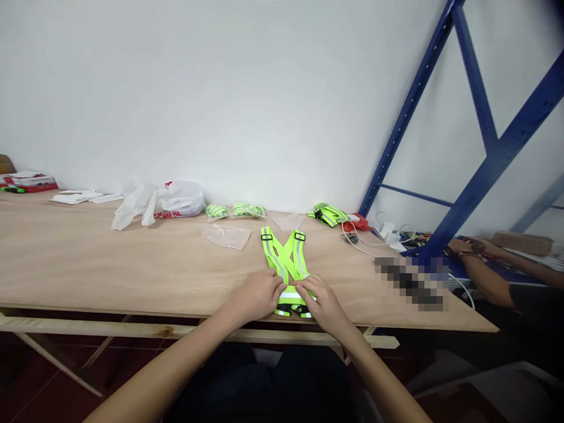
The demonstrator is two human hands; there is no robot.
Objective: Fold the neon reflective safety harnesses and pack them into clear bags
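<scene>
A neon yellow-green reflective vest lies on the wooden table in front of me, its straps crossed in an X with black buckles at the far end. My left hand is closed on the left end of the vest's waist band, thumb and fingers pinching the edge. At the band's other end, my right hand grips it in the same way, thumb toward the middle. Black clips and strap ends hang near the table's front edge between my hands. Parts of the band are hidden under my fingers.
Clear plastic sleeves lie beyond the vest. Packed reflective vests and a white plastic bag sit by the wall. Another folded vest and a white cable are right. A blue metal rack rises there; another person's arm is behind it.
</scene>
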